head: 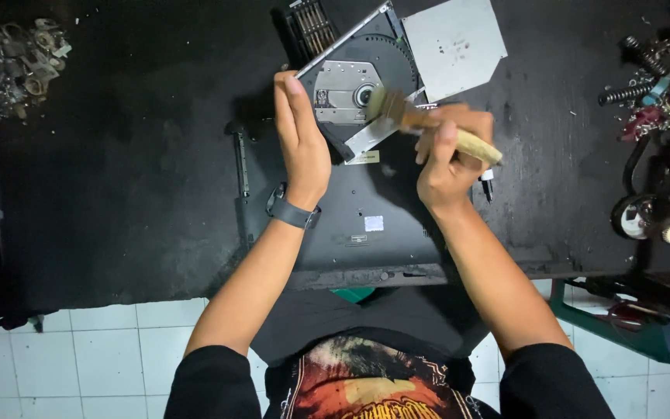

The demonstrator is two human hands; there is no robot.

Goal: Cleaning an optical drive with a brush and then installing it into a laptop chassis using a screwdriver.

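Gripping brush, hands over drive

Surface: black table, dark and scuffed, its near edge over white floor tiles.
Centre: black laptop lying flat, underside up, near the front edge.
Back centre: disc drive, opened, resting partly on the laptop; grey cover plate just beside it to the right.
Left of laptop: thin black bar, lying lengthwise.
Far left corner: heap of small metal parts.
Right edge: springs, screws and coloured bits; below them cables and round parts.
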